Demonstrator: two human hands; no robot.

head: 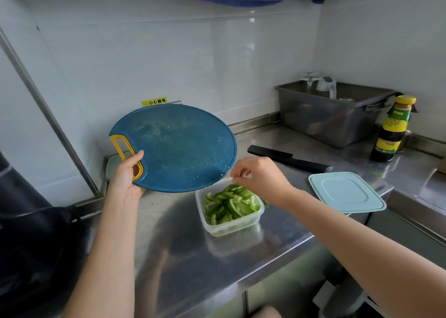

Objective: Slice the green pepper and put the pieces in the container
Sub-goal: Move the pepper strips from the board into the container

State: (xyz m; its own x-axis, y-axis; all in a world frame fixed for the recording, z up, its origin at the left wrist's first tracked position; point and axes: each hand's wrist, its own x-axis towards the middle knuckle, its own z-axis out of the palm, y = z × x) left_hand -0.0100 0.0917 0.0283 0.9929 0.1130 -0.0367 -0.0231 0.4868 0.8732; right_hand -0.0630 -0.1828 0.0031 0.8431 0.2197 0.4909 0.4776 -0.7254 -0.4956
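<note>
Now pepper slices [229,204] fill the clear container [218,231], perhaps one beside it.

The green pepper slices [229,204] are thin curved strips, bright green, heaped loose in the container [231,231]. That's a clear squarish plastic tub with rounded corners, sitting upright and open-topped on the steel counter [181,233]. The pile pretty much covers the bottom and sits higher toward the back. One little strip [265,202] shows just outside the right rim, can't tell if it's hanging on the edge or lying on the counter. The round blue cutting board [178,149] with the yellow handle is tilted up, lower edge right over the tub's back rim, with just a few green crumbs stuck to it.
</note>
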